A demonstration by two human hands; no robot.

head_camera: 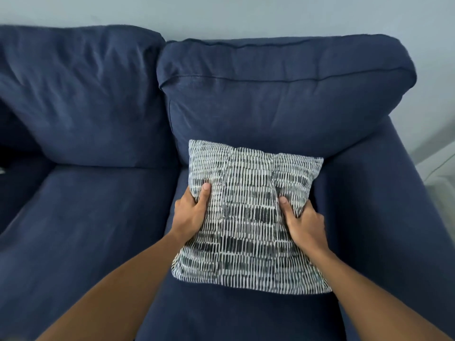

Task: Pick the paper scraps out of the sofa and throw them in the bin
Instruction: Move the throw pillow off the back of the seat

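A dark blue sofa (81,217) fills the view, with two back cushions and two seat cushions. A square throw pillow (246,217) with a black-and-white dashed pattern lies on the right seat cushion, leaning toward the back cushion. My left hand (190,212) grips the pillow's left edge, thumb on top. My right hand (301,221) grips its right edge the same way. No paper scraps and no bin show in the view.
The sofa's right armrest (384,205) runs along the pillow's right side. A pale wall (221,13) stands behind the sofa. A strip of light floor (440,183) shows at the far right. A dark gap lies at the far left edge.
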